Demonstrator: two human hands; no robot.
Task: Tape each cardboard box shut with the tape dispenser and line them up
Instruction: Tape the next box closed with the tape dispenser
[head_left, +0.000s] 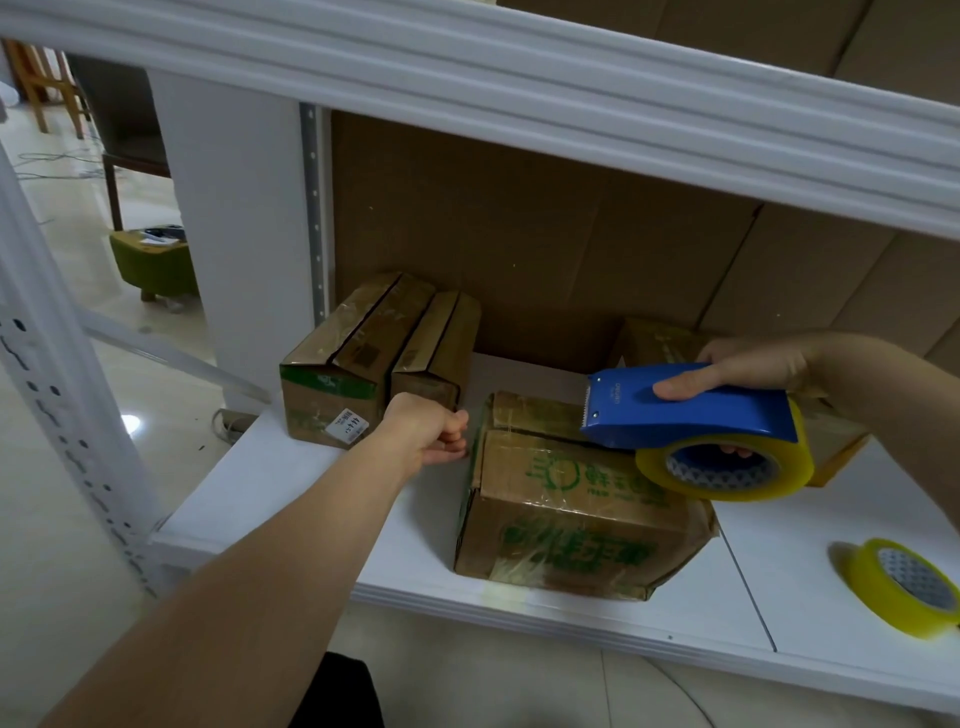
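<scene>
At 10 o'clock, beyond the white shelf (291, 478), a green stool (153, 262) stands on the tiled floor. On the shelf at about 11 o'clock two taped cardboard boxes (363, 358) lie side by side, touching each other. Just right of them the left hand (428, 428) hovers with its fingers curled in on themselves; the grip looks closed on nothing, though a thin strand of tape may be there and I cannot tell. Beside that hand, at the centre, sits the large box (566, 514) with green print, its top flaps wrapped in clear film. Over its far right corner, at 2 o'clock, the right hand (753, 366) has its grip clamped around the blue tape dispenser (691, 410), whose yellow roll touches the box top. Another box (654, 340) lies behind. At 4 o'clock a spare tape roll (904, 587) rests on the shelf.
</scene>
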